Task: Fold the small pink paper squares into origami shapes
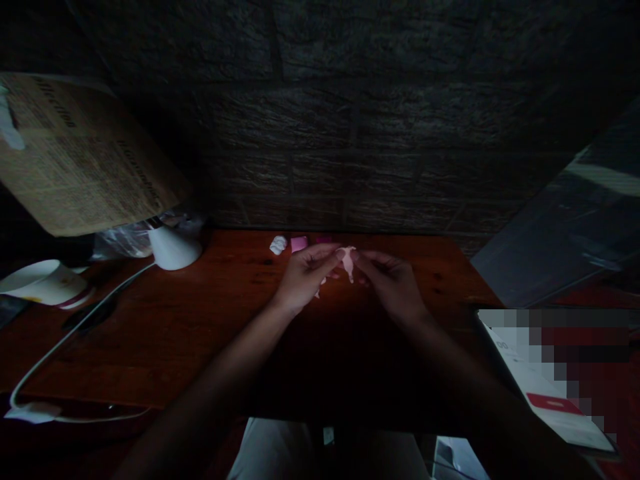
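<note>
Counter [240,287] of reddish-brown wood is spread beneath the left grip [303,277] and the right grip [395,283], and is backed beyond them by a dark wall [320,127] of rough blocks. A small pink piece [349,261] is held between the two, thumb and fingers of each pinched together on it; whether the counter is touched by it cannot be told. Just beyond the left grip, a white crumpled lump [279,245] and a pink block [299,244] are set near the wall. Well to its left are seen a white conical base [175,250], a cable [83,320], a cup [45,283] and newsprint-patterned paper [90,153]. Right of the right grip, a grey panel [555,220] is slanted, dimly lit.
</note>
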`<state>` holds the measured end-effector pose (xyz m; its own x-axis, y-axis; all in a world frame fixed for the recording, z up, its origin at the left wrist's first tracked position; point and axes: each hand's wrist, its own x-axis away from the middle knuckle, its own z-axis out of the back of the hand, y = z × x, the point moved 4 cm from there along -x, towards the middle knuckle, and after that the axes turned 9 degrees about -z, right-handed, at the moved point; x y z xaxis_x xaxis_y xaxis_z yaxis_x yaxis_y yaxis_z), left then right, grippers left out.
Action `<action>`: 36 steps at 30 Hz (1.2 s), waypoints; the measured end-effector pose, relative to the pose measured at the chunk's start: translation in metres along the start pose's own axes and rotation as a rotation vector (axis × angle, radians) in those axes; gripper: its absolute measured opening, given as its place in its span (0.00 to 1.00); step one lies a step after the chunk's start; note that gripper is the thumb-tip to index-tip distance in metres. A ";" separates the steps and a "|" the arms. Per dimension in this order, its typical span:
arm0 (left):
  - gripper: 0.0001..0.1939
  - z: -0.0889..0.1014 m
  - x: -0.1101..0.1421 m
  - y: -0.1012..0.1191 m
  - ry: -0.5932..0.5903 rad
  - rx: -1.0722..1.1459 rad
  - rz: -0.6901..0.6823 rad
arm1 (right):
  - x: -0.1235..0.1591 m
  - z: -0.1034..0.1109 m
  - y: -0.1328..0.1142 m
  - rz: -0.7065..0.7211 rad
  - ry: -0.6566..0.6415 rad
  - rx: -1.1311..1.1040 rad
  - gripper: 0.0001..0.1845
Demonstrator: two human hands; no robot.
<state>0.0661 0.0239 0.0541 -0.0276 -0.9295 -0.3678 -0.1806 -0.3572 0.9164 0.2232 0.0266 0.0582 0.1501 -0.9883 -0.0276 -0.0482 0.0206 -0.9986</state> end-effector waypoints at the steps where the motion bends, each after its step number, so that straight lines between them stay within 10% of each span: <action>1: 0.14 0.000 0.000 0.000 0.003 0.016 0.008 | 0.000 0.000 0.000 -0.002 -0.003 -0.007 0.21; 36: 0.14 -0.003 0.003 0.001 0.004 0.069 0.059 | -0.001 -0.001 0.010 -0.057 -0.023 -0.106 0.20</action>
<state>0.0683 0.0208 0.0547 -0.0360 -0.9492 -0.3126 -0.2459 -0.2947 0.9234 0.2219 0.0280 0.0484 0.1778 -0.9837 0.0268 -0.1433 -0.0528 -0.9883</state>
